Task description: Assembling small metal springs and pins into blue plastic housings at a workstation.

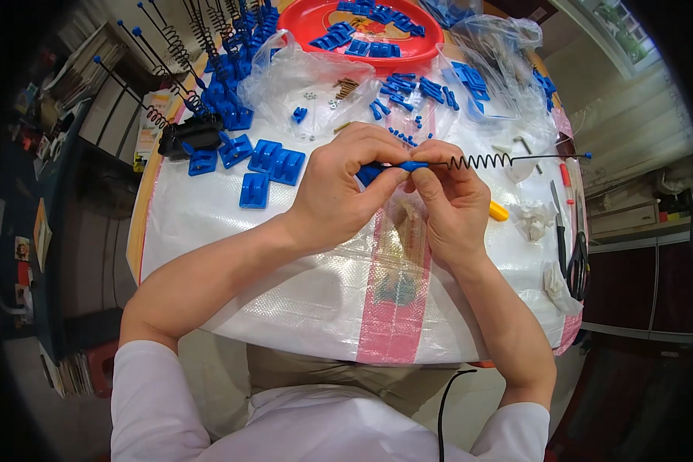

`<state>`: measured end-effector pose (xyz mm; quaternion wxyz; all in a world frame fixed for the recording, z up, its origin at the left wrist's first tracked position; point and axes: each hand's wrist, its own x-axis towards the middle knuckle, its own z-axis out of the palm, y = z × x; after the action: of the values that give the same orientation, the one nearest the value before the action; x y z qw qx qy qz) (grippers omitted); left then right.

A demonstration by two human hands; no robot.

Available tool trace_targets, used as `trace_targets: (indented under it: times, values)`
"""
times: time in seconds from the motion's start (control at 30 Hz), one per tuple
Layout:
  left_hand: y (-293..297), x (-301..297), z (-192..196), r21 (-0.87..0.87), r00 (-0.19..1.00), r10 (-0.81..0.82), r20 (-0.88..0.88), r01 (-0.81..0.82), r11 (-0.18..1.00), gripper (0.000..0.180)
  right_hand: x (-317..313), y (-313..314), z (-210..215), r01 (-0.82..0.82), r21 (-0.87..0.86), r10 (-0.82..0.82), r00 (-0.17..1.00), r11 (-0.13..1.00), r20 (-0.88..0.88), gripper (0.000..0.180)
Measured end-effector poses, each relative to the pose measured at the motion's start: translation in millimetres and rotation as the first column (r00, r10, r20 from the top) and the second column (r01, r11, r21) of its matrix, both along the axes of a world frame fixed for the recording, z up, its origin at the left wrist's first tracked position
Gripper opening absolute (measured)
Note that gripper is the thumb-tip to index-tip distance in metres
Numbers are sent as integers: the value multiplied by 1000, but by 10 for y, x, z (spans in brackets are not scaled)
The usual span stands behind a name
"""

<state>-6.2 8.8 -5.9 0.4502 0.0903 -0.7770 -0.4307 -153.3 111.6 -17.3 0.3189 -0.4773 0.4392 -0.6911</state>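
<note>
Over the middle of the table, my left hand (346,185) is closed on a blue plastic piece (371,172), mostly hidden by the fingers. My right hand (450,204) pinches the blue end sleeve of a black coil-spring rod (481,161). The two parts meet between my fingertips; whether they are joined I cannot tell. The rod stretches out to the right, level, and ends in a small blue tip (589,155). Just beyond my hands lie small blue plugs (402,137) and blue clips (396,92).
A red tray (431,54) of blue parts stands at the back. Finished-looking spring rods on blue bases (227,100) crowd the far left. Blue brackets (265,158) lie left of my hands. Scissors (577,266), a yellow-handled tool (499,211) and crumpled tissue (532,221) lie right.
</note>
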Motion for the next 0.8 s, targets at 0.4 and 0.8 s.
trace_targets:
  times: [0.4, 0.8]
  values:
    - [-41, -36, 53, -215, 993, 100, -67, -112, 970, 20, -24, 9, 72, 7, 3, -7, 1000, 1000, -15, 20]
    - [-40, -30, 79, -217, 989, 135, -62, -146, 965, 20, -32, 26, 86, 38, 25, -38, 999, 999, -10, 26]
